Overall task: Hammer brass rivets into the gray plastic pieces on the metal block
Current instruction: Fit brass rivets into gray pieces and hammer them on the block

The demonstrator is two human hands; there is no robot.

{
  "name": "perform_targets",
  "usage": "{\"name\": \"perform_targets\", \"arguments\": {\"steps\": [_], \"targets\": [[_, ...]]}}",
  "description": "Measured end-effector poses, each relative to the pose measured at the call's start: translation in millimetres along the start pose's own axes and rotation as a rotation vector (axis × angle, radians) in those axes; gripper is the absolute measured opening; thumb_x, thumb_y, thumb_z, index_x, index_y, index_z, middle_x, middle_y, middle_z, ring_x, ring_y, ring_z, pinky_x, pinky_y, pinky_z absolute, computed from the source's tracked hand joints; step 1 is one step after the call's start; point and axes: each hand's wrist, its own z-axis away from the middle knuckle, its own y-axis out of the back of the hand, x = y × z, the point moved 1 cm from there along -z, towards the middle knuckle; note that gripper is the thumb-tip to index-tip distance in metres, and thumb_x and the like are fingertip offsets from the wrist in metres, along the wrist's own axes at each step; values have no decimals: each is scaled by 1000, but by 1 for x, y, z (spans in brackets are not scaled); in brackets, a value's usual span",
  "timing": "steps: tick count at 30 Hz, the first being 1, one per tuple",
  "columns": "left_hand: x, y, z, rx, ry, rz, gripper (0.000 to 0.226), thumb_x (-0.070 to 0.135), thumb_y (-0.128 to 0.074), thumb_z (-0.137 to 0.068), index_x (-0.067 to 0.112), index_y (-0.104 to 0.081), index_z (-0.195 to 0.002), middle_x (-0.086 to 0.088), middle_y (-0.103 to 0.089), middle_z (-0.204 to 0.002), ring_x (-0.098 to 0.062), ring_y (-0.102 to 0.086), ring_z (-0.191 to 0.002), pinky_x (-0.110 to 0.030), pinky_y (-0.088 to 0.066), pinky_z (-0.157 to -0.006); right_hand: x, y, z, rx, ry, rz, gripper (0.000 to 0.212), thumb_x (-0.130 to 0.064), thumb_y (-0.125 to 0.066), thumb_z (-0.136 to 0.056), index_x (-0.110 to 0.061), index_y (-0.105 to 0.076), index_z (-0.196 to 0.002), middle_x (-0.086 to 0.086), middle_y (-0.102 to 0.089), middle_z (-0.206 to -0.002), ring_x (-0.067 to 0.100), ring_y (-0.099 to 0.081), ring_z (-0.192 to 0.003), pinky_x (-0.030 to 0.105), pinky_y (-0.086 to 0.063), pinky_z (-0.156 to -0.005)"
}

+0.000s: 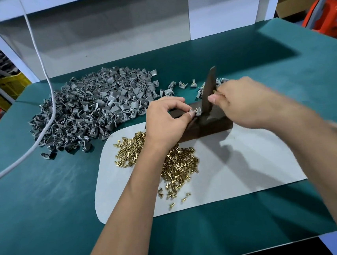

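My left hand (168, 119) pinches a small gray plastic piece (195, 111) with a brass rivet in it, holding it on the dark metal block (210, 126). My right hand (241, 101) grips a dark flat metal bar (208, 91) that stands nearly upright, its lower end close beside the piece. A brass rivet shows between my right fingers. A heap of brass rivets (175, 163) lies on the white mat, partly hidden under my left forearm. A large pile of gray plastic pieces (92, 112) sits at the left.
A white mat (249, 166) covers the green table (48, 211). Several riveted gray pieces (188, 84) lie behind the block. A white cable (46, 126) runs across the gray pile to the left edge. A white board stands at the back.
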Motion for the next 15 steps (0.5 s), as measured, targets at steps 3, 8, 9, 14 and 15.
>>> {"name": "perform_targets", "arguments": {"steps": [3,8,9,14,15], "targets": [[0,-1,-1,-4,9,-21,9,11,-86,-78,19,-81,-79,-1,-74,-108,-5,-65,-104,-10,-43,-91,3,12,1,186,10,-106,43,-47,-41,-105,-21,-42,-71,8,-53,-75,38,-52,-72,39,-42,-65],[0,2,-1,-32,20,31,8,7,-87,-78,10,-81,-81,-8,-74,-111,4,-66,-92,-5,-44,-81,-17,-10,6,122,60,-115,31,-41,-39,-108,-22,-47,-85,13,-60,-86,37,-51,-78,41,-46,-71],[0,2,-1,-41,20,39,7,6,-87,-78,9,-81,-81,-8,-73,-111,9,-64,-89,-2,-42,-78,-17,-9,5,56,41,-66,33,-41,-39,-108,-23,-44,-81,10,-57,-84,34,-50,-76,41,-45,-72],[-1,2,-1,-54,68,42,8,12,-87,-78,16,-82,-81,-1,-73,-115,-4,-66,-103,-9,-43,-87,-11,10,0,277,37,-120,42,-48,-39,-105,-24,-37,-69,3,-48,-70,36,-48,-70,37,-39,-63],[-2,1,-2,-52,71,43,8,12,-87,-78,16,-82,-81,0,-73,-115,-4,-66,-103,-9,-43,-87,-12,10,1,308,40,-151,42,-46,-38,-106,-24,-36,-69,4,-48,-70,35,-45,-68,37,-38,-63]]}}
